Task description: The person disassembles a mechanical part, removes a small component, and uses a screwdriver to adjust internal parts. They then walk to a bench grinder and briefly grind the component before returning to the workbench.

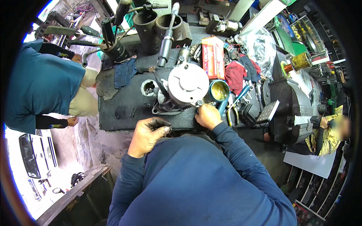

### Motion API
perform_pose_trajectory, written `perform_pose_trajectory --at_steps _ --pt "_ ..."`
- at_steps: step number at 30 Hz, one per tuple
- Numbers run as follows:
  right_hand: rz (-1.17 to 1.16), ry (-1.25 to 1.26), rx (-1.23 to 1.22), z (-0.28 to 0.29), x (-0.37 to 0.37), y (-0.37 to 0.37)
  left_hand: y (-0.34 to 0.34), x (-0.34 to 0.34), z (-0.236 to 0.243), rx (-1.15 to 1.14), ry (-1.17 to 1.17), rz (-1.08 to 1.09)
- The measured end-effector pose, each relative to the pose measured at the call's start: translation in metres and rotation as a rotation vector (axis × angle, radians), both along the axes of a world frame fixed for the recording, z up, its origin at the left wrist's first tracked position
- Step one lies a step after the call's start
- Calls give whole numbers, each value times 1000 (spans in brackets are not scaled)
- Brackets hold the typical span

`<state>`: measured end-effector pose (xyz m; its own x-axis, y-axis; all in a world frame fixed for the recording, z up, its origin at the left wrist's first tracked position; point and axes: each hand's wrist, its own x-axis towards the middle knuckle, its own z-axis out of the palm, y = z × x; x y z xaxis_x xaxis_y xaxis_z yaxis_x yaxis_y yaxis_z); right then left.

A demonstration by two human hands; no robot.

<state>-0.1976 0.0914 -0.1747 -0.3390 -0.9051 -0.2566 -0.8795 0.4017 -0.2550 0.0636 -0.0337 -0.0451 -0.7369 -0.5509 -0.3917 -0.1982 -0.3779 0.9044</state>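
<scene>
A silver, round-topped machine part, motor-like in shape, stands on the dark workbench in front of me. My right hand is at its near right edge, fingers curled closed just below a small bolt-like stud. What those fingers grip is hidden. Nearer to me and to the left, my left hand is raised at the bench's front edge, its blackened thumb and fingertips pinched together. Anything between them is too small to name. A tin of yellowish grease sits right of the part; a ring-shaped metal piece lies left of it.
Several small bolts lie at left. Pliers, wrenches, a red rag and a red box crowd the right. Metal cylinders stand behind. One person stands left; another is far right.
</scene>
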Motion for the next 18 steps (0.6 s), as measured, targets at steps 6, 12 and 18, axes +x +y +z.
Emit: perform_pose_trajectory --at_steps 6,12,18 --pt "-333 -613 -368 136 -19 -5 1 -17 -38 -700 -232 -170" --pt "118 -677 -813 257 -29 -3 13 -45 -93 -1375 -58 -345" --pt "198 -785 -853 249 -13 -28 20 -60 -135 -1577 -100 -320"
